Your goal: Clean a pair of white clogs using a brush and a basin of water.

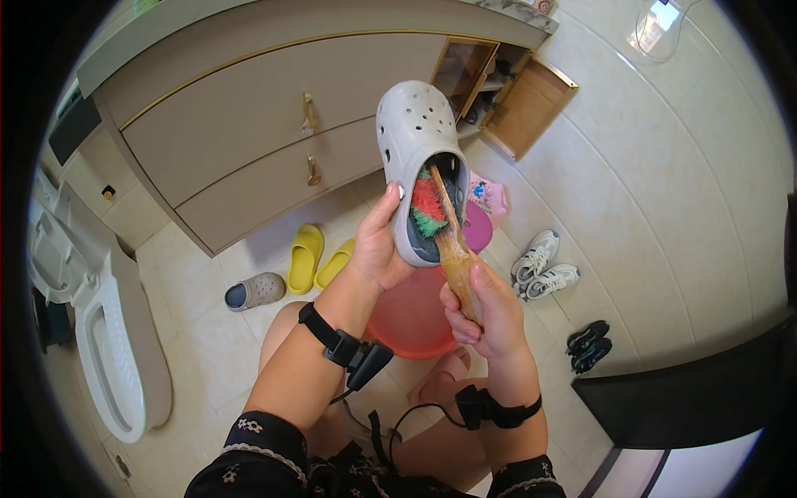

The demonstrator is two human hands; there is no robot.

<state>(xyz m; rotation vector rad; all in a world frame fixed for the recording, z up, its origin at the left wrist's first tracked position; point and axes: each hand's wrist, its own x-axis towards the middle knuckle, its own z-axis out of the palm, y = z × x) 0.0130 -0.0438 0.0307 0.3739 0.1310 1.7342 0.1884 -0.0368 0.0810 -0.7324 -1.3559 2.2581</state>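
A pale grey foam clog (pixel 416 115) with round vent holes is held up by my left hand (pixel 381 243), its toe pointing away from me. My right hand (pixel 482 308) grips the wooden handle of a scrub brush (pixel 457 264). The brush's red and green bristles lie inside the clog's opening, against the dark footbed. Below both hands stands a red plastic basin (pixel 411 317), partly hidden by my hands and the clog. A matching grey clog (pixel 255 292) rests on the floor to the left.
Yellow slippers (pixel 306 258), white sneakers (pixel 545 267) and black shoes (pixel 588 346) stand on the tiles. Ahead is a drawer cabinet (pixel 249 106) with an open wooden door (pixel 529 106). A pink bag (pixel 489 196) lies behind the basin. A white toilet (pixel 124 361) is at left.
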